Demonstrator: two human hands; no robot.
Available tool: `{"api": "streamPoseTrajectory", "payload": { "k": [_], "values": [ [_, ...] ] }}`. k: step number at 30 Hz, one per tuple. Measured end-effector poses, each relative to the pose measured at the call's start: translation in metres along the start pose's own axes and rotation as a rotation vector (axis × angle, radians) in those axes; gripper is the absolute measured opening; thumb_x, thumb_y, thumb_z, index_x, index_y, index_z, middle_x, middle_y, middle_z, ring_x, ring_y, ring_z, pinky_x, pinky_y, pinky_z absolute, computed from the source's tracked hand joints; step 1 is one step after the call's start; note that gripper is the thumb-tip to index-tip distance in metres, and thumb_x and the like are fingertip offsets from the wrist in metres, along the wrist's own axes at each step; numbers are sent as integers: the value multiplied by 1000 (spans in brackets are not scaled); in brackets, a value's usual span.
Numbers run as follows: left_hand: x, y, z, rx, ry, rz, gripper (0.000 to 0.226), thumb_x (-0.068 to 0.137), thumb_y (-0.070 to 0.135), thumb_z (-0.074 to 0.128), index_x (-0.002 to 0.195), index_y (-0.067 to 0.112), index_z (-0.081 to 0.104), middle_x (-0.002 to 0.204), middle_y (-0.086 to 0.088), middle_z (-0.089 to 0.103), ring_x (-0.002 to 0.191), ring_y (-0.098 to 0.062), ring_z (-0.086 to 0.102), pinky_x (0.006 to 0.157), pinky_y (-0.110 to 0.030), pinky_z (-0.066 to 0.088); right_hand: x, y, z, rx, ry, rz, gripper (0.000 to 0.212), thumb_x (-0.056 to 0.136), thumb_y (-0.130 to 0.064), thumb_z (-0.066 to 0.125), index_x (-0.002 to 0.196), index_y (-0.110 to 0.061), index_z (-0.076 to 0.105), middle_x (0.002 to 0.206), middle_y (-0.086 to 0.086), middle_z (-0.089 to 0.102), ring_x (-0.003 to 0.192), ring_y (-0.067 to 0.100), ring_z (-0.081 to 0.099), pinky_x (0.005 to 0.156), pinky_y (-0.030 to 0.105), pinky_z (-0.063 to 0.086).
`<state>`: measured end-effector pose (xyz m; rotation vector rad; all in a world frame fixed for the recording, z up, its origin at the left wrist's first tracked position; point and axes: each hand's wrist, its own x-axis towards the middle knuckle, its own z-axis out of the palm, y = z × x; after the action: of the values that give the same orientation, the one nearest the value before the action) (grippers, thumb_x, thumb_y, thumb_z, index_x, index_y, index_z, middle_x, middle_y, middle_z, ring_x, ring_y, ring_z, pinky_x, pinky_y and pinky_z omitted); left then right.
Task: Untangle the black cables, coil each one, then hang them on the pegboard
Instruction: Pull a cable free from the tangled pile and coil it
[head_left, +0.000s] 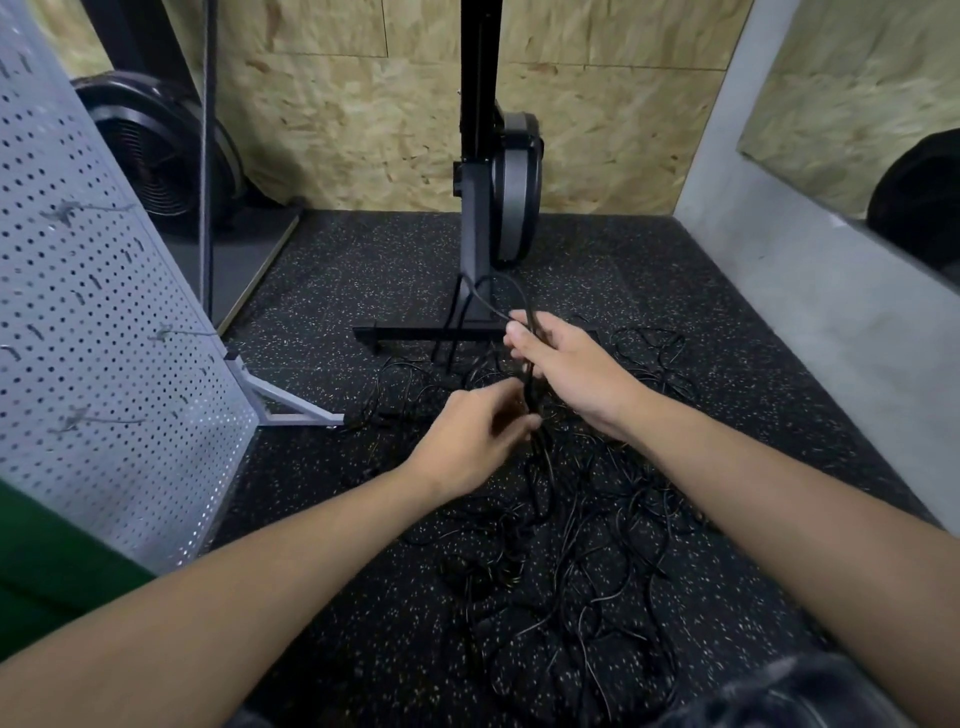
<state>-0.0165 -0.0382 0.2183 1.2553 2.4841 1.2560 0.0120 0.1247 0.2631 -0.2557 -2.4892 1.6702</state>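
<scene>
A tangle of thin black cables (582, 530) lies spread over the speckled black floor in front of me. My right hand (566, 369) grips a loop of black cable (491, 291) that arches above its fingers. Just below and to the left, my left hand (478, 441) pinches the same strands where they drop toward the pile. The grey perforated pegboard (98, 322) stands tilted at the left, with a few metal hooks (67, 213) sticking out of it and no cable on them.
A black exercise machine (493, 197) with a flat base bar (415, 332) stands just beyond my hands. A black fan (156, 150) sits behind the pegboard. The pegboard's white foot (291, 405) juts onto the floor. A grey wall (810, 270) bounds the right side.
</scene>
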Motion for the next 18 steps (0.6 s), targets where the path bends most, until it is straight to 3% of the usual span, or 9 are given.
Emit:
{"api": "streamPoseTrajectory", "payload": {
  "k": [2, 3, 6, 8, 10, 12, 15, 18],
  "values": [
    [4, 0, -6, 9, 93, 2, 9, 102, 24, 68, 104, 15, 68, 93, 9, 76, 86, -1, 69, 78, -19, 53, -5, 13, -8, -42, -68, 116, 89, 84, -84, 54, 151, -25, 49, 144, -5, 59, 133, 11, 54, 120, 46, 39],
    [6, -1, -11, -18, 124, -18, 8, 101, 22, 68, 105, 16, 69, 94, 10, 77, 87, 2, 70, 78, -14, 52, -9, 20, -11, -20, -154, 166, 102, 76, -92, 53, 153, -25, 47, 150, -2, 55, 138, 13, 50, 122, 48, 35],
    [12, -5, -22, -212, 157, -154, 7, 102, 16, 66, 102, 11, 70, 89, 5, 79, 82, -2, 75, 76, -12, 53, -23, 34, -18, -61, -399, 300, 104, 76, -85, 56, 158, -23, 39, 161, -3, 40, 143, 13, 40, 125, 50, 29],
    [16, -5, -26, -337, 179, -210, 9, 103, 14, 65, 101, 7, 69, 88, -2, 79, 81, -11, 77, 77, -22, 59, -29, 42, -18, -153, -440, 345, 92, 79, -76, 61, 152, -22, 47, 151, -12, 48, 138, 12, 48, 122, 48, 36],
    [18, -4, -27, -391, 199, -221, 10, 103, 15, 65, 100, 7, 69, 88, -5, 78, 83, -17, 78, 81, -29, 62, -28, 46, -18, -111, -440, 363, 66, 87, -68, 63, 132, -21, 65, 132, -6, 71, 123, 13, 65, 115, 48, 46],
    [21, -2, -28, -397, 233, -226, 11, 103, 16, 65, 97, 8, 68, 87, -5, 78, 83, -17, 78, 81, -31, 62, -28, 43, -19, -61, -440, 370, 52, 94, -61, 60, 120, -18, 73, 113, -1, 79, 114, 17, 71, 110, 47, 51],
    [25, -1, -34, -412, 299, -245, 13, 102, 18, 67, 94, 7, 68, 83, -4, 79, 81, -18, 78, 80, -32, 62, -29, 40, -21, -43, -413, 348, 45, 98, -53, 59, 117, -15, 75, 109, -1, 78, 113, 18, 70, 110, 41, 51],
    [30, -8, -44, -476, 391, -312, 18, 101, 18, 68, 99, 0, 69, 85, -7, 79, 82, -22, 77, 82, -33, 62, -29, 36, -21, -54, -385, 241, 26, 104, -34, 60, 116, -17, 74, 112, -4, 77, 117, 11, 68, 111, 36, 50]
  ]
}}
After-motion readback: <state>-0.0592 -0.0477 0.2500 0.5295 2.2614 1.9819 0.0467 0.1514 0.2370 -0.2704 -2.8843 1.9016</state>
